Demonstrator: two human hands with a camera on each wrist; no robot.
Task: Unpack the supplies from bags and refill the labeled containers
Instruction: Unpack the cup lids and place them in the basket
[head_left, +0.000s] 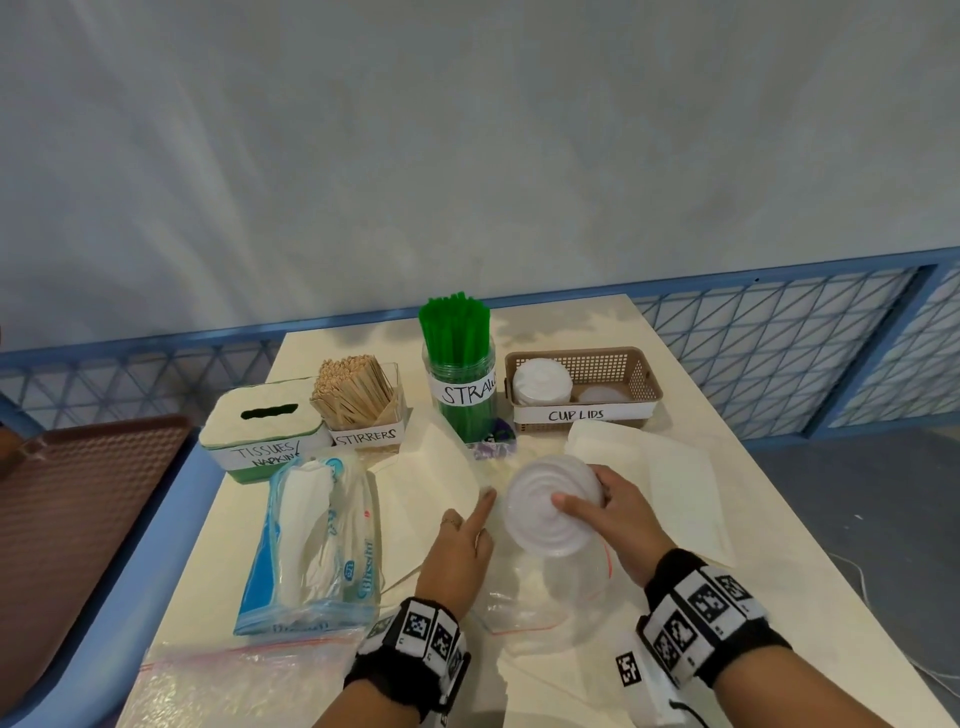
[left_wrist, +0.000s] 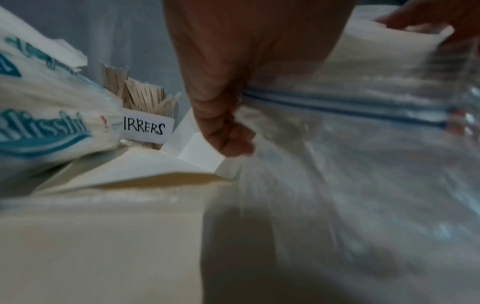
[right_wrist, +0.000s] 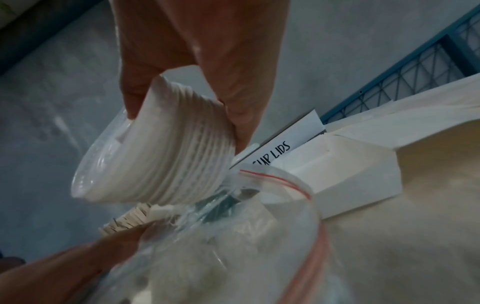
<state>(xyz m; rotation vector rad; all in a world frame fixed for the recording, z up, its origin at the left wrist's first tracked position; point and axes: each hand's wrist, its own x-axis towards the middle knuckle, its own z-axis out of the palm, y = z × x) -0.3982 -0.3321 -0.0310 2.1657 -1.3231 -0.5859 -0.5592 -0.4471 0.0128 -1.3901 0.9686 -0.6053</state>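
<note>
fingers (right_wrist: 241, 123) grip lid stack (right_wrist: 155, 156) | head view: basket (head_left: 587, 415) labelled

Across the far side of the worktop (head_left: 737, 597) stands a row of obstacles: the tissue box (head_left: 260, 426), the stirrer holder (head_left: 363, 405), the tall straw jar (head_left: 460, 384) and the cup-lid basket (head_left: 584, 387), with only narrow gaps between them. The basket's top is open from above, though lids already lie inside. On the left, the tissue pack (head_left: 317, 540) takes up the worktop's side. White paper bags (head_left: 675, 483) lie flat in front of the basket. A clear zip bag (head_left: 550, 597) billows between the hands. The near right corner of the worktop lies bare.
</note>
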